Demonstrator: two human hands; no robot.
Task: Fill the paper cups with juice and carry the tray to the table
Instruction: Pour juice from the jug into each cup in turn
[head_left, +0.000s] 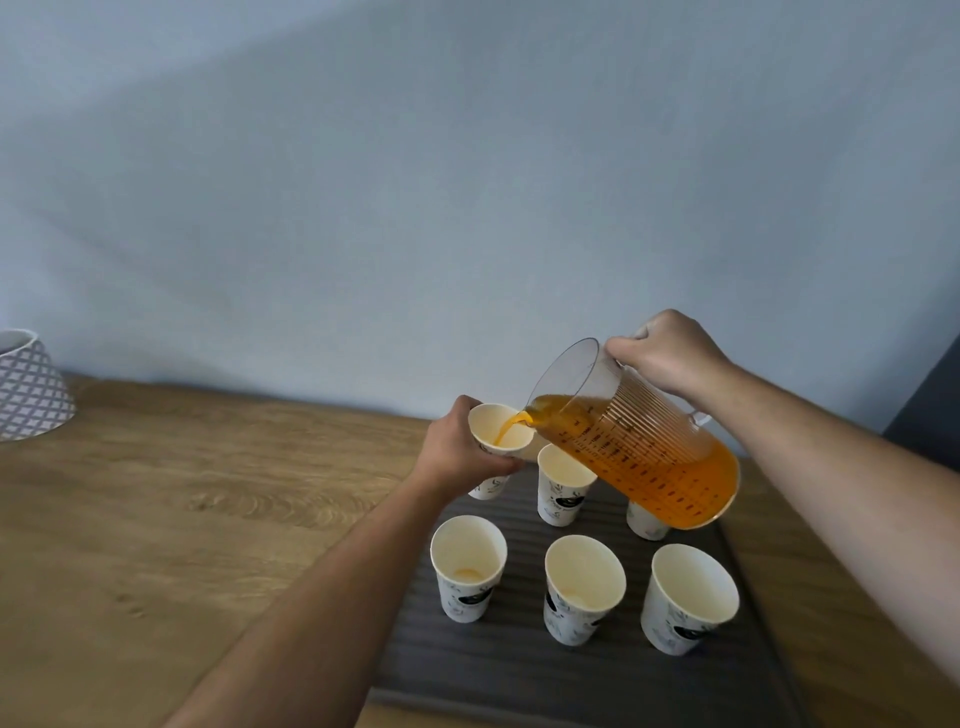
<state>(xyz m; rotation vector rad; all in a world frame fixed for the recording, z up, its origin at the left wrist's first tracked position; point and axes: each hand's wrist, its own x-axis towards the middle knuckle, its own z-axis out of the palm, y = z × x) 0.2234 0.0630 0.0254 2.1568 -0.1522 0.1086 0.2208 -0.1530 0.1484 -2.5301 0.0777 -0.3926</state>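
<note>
left hand (457, 447): wrapped around a paper cup (500, 430), held tilted above the far-left corner of the tray (519, 670); fingers closed on the cup wall.
right hand (670, 353): fist closed on the handle of the jug (639, 441), handle mostly covered by the hand.
jug: clear, ribbed, printed scale marks; tipped left, spout at the held cup's rim, orange juice (506, 428) streaming in.
tray: dark, ridged, on the wooden surface (182, 519); near edge blurred and cut by the forearm, right edge close to the surface's right side.
near row: left cup (467, 566) with a small orange trace at the bottom, middle cup (582, 587), right cup (688, 597); upright, apart from one another.
far row: centre cup (563, 483) upright just under the jug; far-right cup (647, 522) mostly hidden behind the jug's base, contents cannot be told.
hidden: another cup base (488, 488) shows under the left hand; whether it is the held cup's lower part cannot be told.
open room: broad bare wood left of the tray; narrow strip right of it.
around: patterned lampshade (28, 387) at far left, cut by frame edge; dark object (930, 395) at right edge, unclear; plain wall (467, 182) behind.
</note>
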